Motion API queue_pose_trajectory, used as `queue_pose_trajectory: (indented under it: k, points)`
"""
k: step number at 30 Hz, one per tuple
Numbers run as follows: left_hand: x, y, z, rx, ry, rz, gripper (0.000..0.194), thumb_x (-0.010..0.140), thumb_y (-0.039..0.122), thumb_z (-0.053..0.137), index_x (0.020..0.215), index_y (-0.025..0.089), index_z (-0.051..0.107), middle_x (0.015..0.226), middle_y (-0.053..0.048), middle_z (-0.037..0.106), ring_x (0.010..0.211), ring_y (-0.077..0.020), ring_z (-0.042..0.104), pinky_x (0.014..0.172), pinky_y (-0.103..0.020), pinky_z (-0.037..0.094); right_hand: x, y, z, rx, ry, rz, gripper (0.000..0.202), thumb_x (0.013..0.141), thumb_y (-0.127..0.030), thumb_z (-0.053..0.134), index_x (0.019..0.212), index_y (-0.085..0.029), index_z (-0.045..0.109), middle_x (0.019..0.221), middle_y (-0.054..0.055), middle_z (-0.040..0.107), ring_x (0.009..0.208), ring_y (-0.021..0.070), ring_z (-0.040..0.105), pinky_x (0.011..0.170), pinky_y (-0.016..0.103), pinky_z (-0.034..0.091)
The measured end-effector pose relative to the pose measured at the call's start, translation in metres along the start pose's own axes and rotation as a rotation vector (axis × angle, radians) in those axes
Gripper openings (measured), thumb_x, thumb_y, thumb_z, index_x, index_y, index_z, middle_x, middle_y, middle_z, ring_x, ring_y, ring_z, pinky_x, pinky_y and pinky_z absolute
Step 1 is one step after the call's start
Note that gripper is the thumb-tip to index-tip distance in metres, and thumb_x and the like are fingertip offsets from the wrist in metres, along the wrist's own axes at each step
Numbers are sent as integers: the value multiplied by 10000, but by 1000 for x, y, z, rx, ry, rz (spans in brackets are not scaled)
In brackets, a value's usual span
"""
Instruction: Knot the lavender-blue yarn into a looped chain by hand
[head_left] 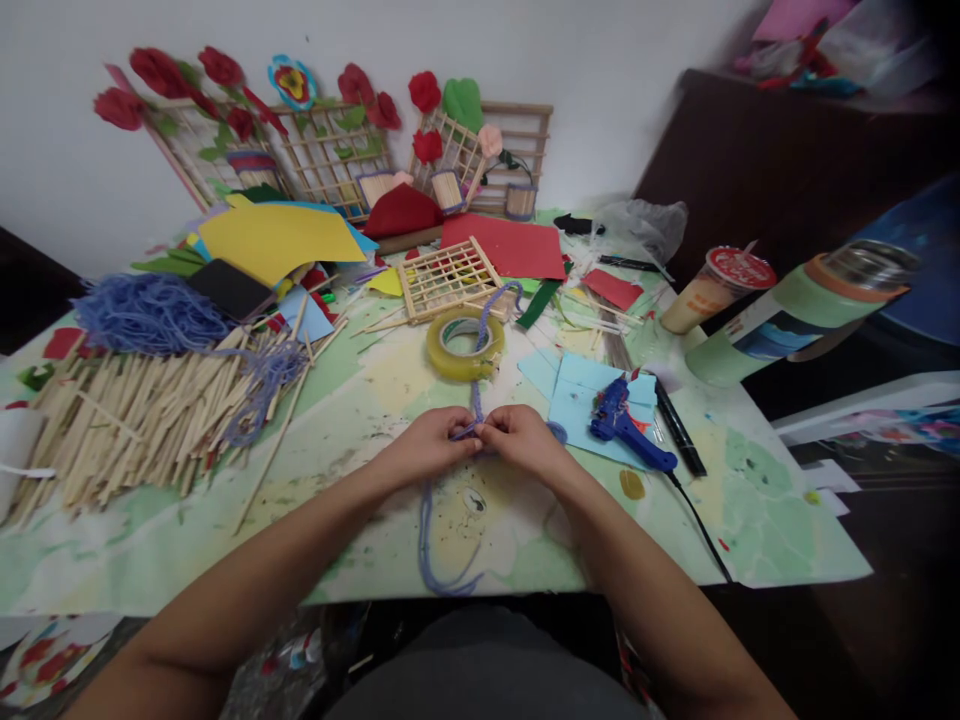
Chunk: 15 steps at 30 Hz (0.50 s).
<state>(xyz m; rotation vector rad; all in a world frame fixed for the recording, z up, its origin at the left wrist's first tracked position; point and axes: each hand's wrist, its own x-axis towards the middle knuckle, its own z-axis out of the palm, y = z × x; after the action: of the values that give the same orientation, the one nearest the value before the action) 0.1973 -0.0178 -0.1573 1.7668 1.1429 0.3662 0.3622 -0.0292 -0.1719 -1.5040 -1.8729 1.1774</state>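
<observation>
Both hands meet near the middle of the table, fingertips almost touching. My left hand (pixel 439 440) pinches purple yarn (pixel 478 398), and my right hand (pixel 519 437) pinches the same yarn just beside it. From the fingers a braided stretch of the yarn runs away from me, passes by a roll of yellowish tape (pixel 465 344) and curls beyond it. Loose yarn strands hang below the hands and lie on the table toward its front edge. A small wooden lattice (pixel 448 280) lies just behind the tape.
Wooden sticks (pixel 142 420) and a heap of purple yarn (pixel 150 312) cover the left. On the right are a blue glue gun (pixel 626 425) with its cord, a black marker (pixel 680 428), a cup (pixel 709 290) and a bottle (pixel 795 315). Paper flowers (pixel 292 82) stand behind.
</observation>
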Motion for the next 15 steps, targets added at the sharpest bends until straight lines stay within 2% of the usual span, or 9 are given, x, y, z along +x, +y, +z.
queue_pose_trajectory:
  k: [3, 5, 7, 11, 13, 15]
  points:
    - [-11, 9, -8, 285, 106, 70, 197, 741, 363, 537, 746, 189, 627, 724, -36, 622, 678, -175, 529, 589, -253, 340, 1, 2, 3, -1, 76, 7, 265, 753, -314, 502, 561, -143, 566, 493, -16, 457, 481, 83, 362, 464, 224, 220]
    - [-20, 18, -11, 372, 161, 90, 241, 779, 388, 488, 768, 196, 634, 757, -50, 626, 730, -192, 540, 634, -264, 352, 0, 0, 3, 22, 96, 9, 271, 744, -319, 503, 539, -146, 542, 474, -23, 431, 469, 82, 350, 463, 225, 224]
    - [-30, 26, -8, 418, 164, 118, 270, 810, 392, 443, 761, 194, 621, 756, -60, 622, 741, -200, 544, 646, -274, 354, -2, -4, 3, 104, 73, 7, 293, 746, -331, 495, 517, -150, 513, 449, -30, 408, 451, 79, 337, 461, 224, 235]
    - [-47, 37, 23, 480, 103, 197, 256, 842, 334, 396, 804, 189, 604, 755, -86, 626, 684, -210, 552, 607, -294, 350, -8, -11, 5, 371, -41, -4, 324, 780, -380, 451, 559, -151, 515, 442, -34, 425, 430, 77, 350, 459, 215, 269]
    - [-57, 39, 41, 540, 77, 237, 249, 843, 293, 388, 794, 183, 606, 720, -100, 625, 622, -208, 548, 567, -300, 337, -10, -13, 7, 418, -91, -7, 283, 759, -362, 489, 573, -151, 512, 459, -31, 461, 429, 74, 365, 458, 211, 279]
    - [-66, 43, 50, 581, -43, 323, 237, 834, 285, 407, 766, 187, 612, 692, -102, 628, 595, -208, 549, 544, -303, 328, -11, -12, 9, 402, -116, -20, 249, 732, -310, 522, 542, -153, 486, 469, -23, 488, 439, 73, 385, 474, 208, 296]
